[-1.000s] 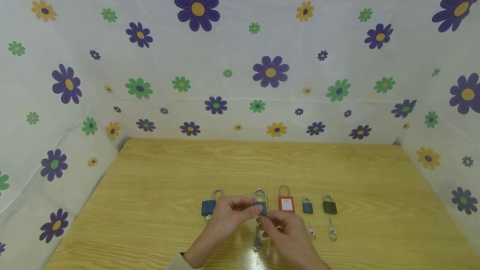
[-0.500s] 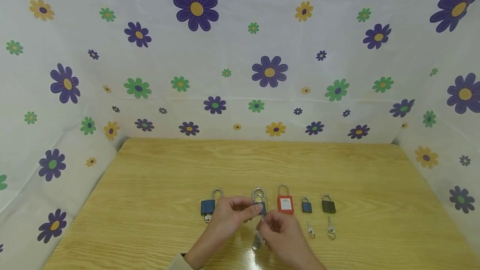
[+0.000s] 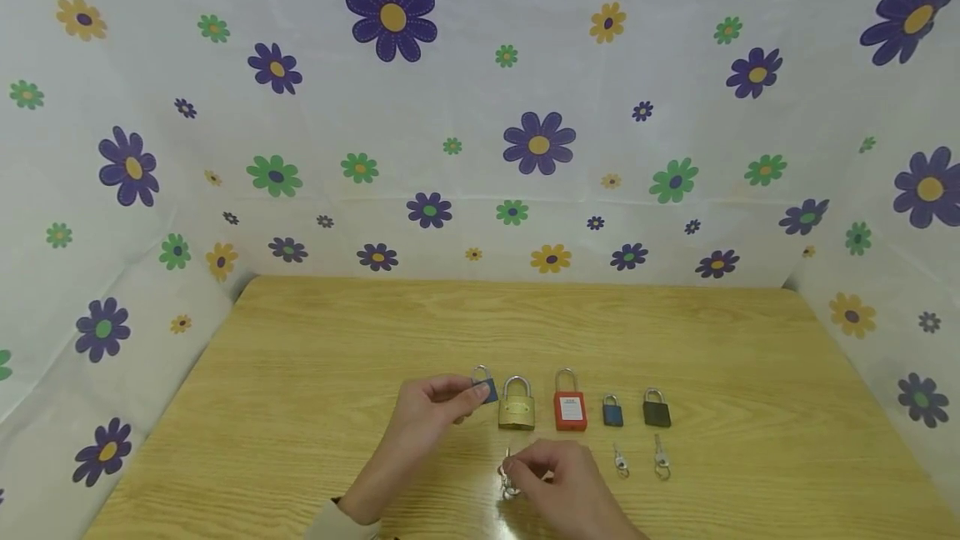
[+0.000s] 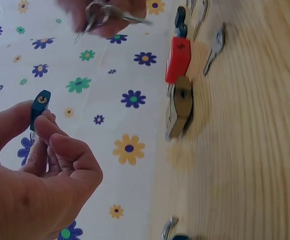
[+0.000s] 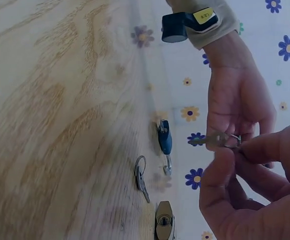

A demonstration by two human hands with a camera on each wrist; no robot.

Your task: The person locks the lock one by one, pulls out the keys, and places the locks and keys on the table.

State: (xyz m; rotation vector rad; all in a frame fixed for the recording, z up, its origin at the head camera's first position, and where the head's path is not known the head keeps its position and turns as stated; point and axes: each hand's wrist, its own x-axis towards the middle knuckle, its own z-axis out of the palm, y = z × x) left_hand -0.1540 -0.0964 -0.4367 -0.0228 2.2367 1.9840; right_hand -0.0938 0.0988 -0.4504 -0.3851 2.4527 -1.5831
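My left hand [image 3: 431, 419] pinches a small blue padlock [image 3: 486, 391] between thumb and fingers, above the table. Its keyhole faces the left wrist camera with no key in it. My right hand [image 3: 562, 482] pinches a small key on a ring [image 5: 215, 139], apart from the padlock. Another key [image 5: 141, 180] lies on the table below that hand. Just right of the held padlock lies a brass padlock [image 3: 517, 412]. A larger blue padlock [image 5: 164, 137] lies to the left, hidden behind my left hand in the head view.
Farther right in the row lie a red padlock [image 3: 570, 409] with a white label, a small blue padlock [image 3: 612, 412] and a black padlock [image 3: 657, 412]. Below the last two lie a small key [image 3: 621, 462] and another key [image 3: 662, 460]. A flowered cloth [image 3: 480, 107] stands behind the table.
My left hand has moved left and slightly away with the small blue padlock, uncovering the brass padlock. My right hand has moved back toward me with the key, parting from the padlock.
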